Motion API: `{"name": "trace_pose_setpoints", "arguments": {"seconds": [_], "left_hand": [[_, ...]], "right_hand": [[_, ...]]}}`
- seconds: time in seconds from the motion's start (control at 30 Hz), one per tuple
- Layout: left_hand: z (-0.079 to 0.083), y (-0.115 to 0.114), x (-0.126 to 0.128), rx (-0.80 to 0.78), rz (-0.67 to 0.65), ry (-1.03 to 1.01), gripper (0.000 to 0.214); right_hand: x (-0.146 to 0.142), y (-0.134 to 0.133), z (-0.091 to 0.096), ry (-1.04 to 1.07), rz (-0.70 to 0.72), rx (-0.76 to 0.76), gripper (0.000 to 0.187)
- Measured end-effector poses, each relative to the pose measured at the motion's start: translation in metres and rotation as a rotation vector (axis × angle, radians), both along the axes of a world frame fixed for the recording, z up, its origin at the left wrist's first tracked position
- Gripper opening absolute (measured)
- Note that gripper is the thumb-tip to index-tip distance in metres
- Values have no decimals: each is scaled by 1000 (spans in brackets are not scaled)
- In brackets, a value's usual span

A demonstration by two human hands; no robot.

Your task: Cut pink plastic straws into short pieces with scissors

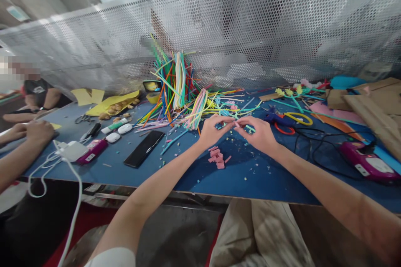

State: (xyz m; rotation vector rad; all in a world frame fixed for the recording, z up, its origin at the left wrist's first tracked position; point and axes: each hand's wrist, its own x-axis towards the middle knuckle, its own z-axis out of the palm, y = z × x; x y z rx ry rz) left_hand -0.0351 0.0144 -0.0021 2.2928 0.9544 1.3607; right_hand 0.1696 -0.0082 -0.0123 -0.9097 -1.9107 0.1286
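Observation:
My left hand [213, 130] and my right hand [260, 134] meet above the blue table [250, 175], fingertips pinched together on a small pink straw piece [236, 124]. Just below my left hand lies a little pile of cut pink straw pieces [217, 158]. Behind my hands spreads a heap of coloured straws [178, 91], some standing upright in a bundle.
A black phone [144, 148] lies left of the pile. Scissors with red and yellow handles [290, 123] and a magenta glue gun [365, 160] with black cable lie right. Another person's hands [29, 131] rest at far left, near a white charger [73, 150]. A perforated metal screen [250, 29] backs the table.

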Motion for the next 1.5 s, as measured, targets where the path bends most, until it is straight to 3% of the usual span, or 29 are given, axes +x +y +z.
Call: {"name": "trace_pose_setpoints", "arguments": {"seconds": [0.9, 1.23, 1.5], "left_hand": [[2, -1, 1, 184, -6, 75, 11], [1, 0, 1, 195, 3, 77, 12], [1, -1, 2, 124, 11, 75, 15]], "right_hand": [[-2, -3, 0, -42, -107, 42, 16], [1, -5, 5, -59, -74, 34, 14], [0, -1, 1, -85, -148, 79, 16]]}}
